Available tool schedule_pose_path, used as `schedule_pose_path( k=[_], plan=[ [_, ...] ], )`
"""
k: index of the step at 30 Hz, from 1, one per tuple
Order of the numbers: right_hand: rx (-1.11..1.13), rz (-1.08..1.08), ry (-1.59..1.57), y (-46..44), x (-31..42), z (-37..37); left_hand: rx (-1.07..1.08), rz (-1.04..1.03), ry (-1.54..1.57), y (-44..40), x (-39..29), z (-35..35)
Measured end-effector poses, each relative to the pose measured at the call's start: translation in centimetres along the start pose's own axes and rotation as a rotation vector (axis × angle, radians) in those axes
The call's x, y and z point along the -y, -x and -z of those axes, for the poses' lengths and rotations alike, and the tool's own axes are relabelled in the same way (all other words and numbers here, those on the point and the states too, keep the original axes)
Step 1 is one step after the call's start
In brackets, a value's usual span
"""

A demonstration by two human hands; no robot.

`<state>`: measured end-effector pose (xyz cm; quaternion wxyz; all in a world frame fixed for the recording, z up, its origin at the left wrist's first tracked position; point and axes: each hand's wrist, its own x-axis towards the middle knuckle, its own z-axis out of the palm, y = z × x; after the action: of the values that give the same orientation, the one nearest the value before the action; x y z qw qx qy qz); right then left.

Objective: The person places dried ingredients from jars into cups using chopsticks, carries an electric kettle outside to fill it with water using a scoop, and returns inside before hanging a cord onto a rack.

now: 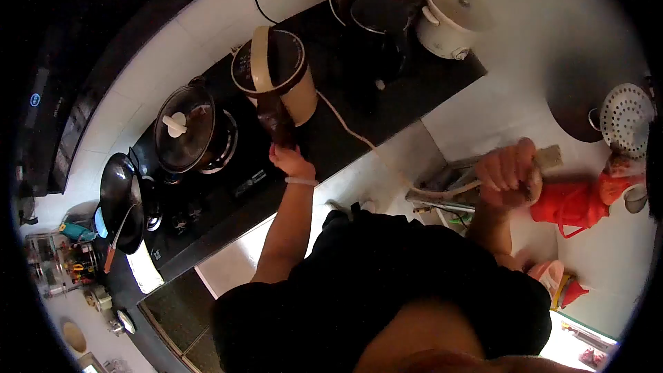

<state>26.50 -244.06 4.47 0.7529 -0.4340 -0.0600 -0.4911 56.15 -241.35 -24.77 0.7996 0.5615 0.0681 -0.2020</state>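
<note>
A cream and brown rice cooker (298,100) with a raised cream handle stands on the black counter. My left hand (293,162), with a band at the wrist, is at the lower end of the cooker's dark brown front part (275,121); its fingers are curled against it. A pale power cord (352,131) runs from behind the cooker, over the counter edge, to the right. My right hand (507,174) is closed in a fist around the cord's far end, beside the wall. Whether a plug is inside that fist is hidden.
A lidded pan (185,130) sits on the stove, with a wok (123,204) and spatula to its left. A white slow cooker (452,22) stands at the counter's far end. A red bag (570,206) and a perforated skimmer (626,112) hang on the right wall.
</note>
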Motion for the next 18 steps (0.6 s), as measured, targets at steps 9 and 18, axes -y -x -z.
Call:
schedule_pose_path(
  k=[9, 18],
  plan=[
    [0.061, 0.118, -0.288, 3.8, 6.5, 2.0, 0.287, 1.074, 0.344, 4.6, 2.6, -7.8],
    [-0.384, 0.409, 0.026, 14.4, 14.8, 6.3, 0.791, 0.840, 0.445, 6.4, -2.4, -9.6]
  ],
)
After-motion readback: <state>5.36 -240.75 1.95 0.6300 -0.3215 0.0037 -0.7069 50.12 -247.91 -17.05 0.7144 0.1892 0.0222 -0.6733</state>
